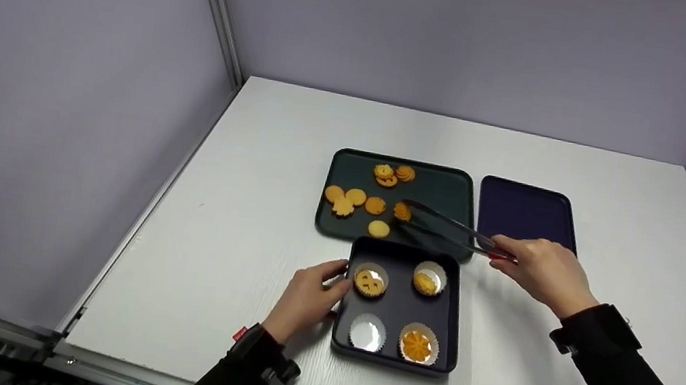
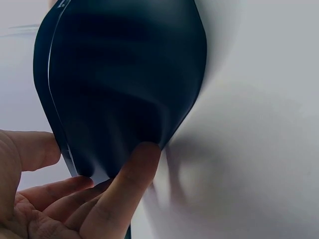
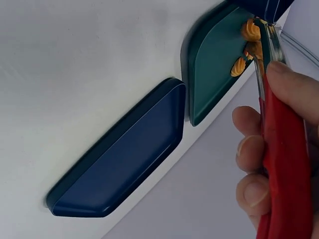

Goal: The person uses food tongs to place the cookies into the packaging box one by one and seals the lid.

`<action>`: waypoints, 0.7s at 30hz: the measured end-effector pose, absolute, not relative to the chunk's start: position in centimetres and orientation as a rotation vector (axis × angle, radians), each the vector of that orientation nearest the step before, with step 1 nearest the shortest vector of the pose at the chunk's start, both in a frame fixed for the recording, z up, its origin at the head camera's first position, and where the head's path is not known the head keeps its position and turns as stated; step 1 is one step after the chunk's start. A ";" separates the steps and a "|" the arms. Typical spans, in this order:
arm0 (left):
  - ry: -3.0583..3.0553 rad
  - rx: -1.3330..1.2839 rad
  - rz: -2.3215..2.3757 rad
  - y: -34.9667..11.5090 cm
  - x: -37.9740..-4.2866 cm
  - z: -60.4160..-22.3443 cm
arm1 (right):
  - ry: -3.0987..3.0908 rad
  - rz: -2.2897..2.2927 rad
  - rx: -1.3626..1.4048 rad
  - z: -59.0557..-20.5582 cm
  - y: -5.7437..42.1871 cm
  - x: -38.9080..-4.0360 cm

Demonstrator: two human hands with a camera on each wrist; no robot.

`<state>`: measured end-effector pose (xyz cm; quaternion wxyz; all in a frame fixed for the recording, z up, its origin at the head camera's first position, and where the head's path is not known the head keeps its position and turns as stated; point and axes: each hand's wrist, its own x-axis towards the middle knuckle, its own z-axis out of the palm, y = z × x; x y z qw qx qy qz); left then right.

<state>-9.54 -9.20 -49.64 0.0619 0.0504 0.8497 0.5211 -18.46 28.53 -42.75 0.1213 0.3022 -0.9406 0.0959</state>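
Observation:
My right hand (image 1: 540, 269) holds metal tongs with a red handle (image 3: 286, 164). The tongs' tips reach either side of a ridged cookie (image 1: 402, 211) over the green tray (image 1: 441, 188). At the left wall of a dark square box (image 1: 397, 307), my left hand (image 1: 307, 296) grips with thumb at the rim and fingers along the side. Paper cups stand in the box: a smiley cookie (image 1: 369, 283) far left, a yellow cookie (image 1: 425, 284) far right, and an orange flower-like cookie (image 1: 416, 345) near right. The near-left cup (image 1: 367, 333) shows only white paper.
Several more cookies lie on the green tray, including a plain round one (image 1: 378, 229) and a cluster at its far side (image 1: 386, 179). A blue tray (image 1: 527, 212) stands right of it. Pale walls (image 1: 466, 44) rise behind the white table (image 1: 236, 205).

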 end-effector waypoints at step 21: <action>2.561 0.164 1.573 -9.3 -9.4 -49.8 | -2.852 0.309 0.842 -42.8 27.7 -19.1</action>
